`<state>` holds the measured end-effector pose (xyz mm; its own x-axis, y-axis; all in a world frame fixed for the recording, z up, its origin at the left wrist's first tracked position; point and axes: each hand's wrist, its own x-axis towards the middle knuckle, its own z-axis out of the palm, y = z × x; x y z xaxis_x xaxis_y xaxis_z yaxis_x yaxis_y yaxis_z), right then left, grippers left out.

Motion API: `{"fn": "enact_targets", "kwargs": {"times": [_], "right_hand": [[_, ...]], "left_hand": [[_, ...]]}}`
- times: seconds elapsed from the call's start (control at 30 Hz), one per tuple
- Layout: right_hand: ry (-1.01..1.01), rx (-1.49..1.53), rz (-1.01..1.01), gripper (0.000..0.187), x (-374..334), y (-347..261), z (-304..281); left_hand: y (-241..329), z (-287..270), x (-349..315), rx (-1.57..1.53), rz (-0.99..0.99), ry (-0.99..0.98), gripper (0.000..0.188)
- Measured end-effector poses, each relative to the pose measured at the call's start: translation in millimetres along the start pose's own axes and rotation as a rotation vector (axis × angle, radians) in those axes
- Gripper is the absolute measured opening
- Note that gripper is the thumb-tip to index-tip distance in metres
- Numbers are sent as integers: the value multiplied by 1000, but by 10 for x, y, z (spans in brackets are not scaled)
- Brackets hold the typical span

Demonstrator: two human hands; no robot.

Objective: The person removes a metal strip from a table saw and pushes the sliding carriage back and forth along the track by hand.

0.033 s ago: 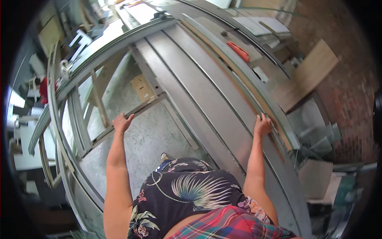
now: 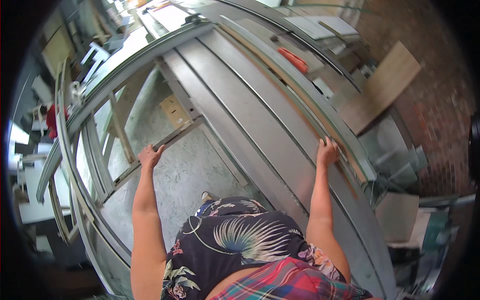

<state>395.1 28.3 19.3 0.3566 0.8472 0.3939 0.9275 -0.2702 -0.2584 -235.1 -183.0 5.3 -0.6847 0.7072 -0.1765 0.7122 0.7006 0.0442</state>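
Note:
A large grey metal frame (image 2: 102, 187) stretches before me, with openings on its left and long flat metal panels (image 2: 240, 105) on its right. My left hand (image 2: 150, 156) is closed around a narrow crossbar (image 2: 175, 136) between two openings, its thumb pointing right along the bar. Toward the right side, my right hand (image 2: 327, 153) has its fingers curled at the edge of the panels, beside a long brown strip (image 2: 280, 85). Its fingertips are partly hidden there. Through the openings I see the concrete floor and one of my shoes (image 2: 206, 196).
A brown box-like piece (image 2: 175, 111) shows through an opening. An orange object (image 2: 293, 60) lies on a surface beyond the right edge. A wooden board (image 2: 387, 90) slants at the right, near bricks (image 2: 440, 155). More frames (image 2: 60, 200) and a person in red (image 2: 51, 120) are at the left.
The view has shifted a little, so the right-hand surroundings sit slightly higher and farther left. Both hands keep their hold, with the right hand slightly higher and farther left in the picture.

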Motion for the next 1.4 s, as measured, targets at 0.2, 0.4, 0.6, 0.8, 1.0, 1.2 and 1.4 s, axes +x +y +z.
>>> {"fn": "enact_targets", "kwargs": {"times": [0.2, 0.4, 0.6, 0.8, 1.0, 1.2, 1.4], "right_hand": [[69, 74, -22, 36, -13, 77, -142], [74, 101, -57, 35, -167, 831, -418], [-28, 125, 33, 29, -282, 1331, -525], [-45, 145, 83, 27, -177, 1360, -444], [-13, 174, 52, 28, -50, 1389, -330], [11, 168, 14, 27, -15, 1293, -304], [18, 102, 6, 25, 22, 1095, -321]], "left_hand": [[-63, 158, 134, -15, -5, 22, 82], [1, 192, 180, 1, 1, 4, 84], [5, 176, 178, 22, 24, 32, 86], [54, 150, 150, 55, 1, 17, 86], [30, 120, 136, 38, 13, 32, 86], [-18, 110, 121, 31, -10, 13, 86], [11, 44, 92, 15, -27, -26, 88]]}}
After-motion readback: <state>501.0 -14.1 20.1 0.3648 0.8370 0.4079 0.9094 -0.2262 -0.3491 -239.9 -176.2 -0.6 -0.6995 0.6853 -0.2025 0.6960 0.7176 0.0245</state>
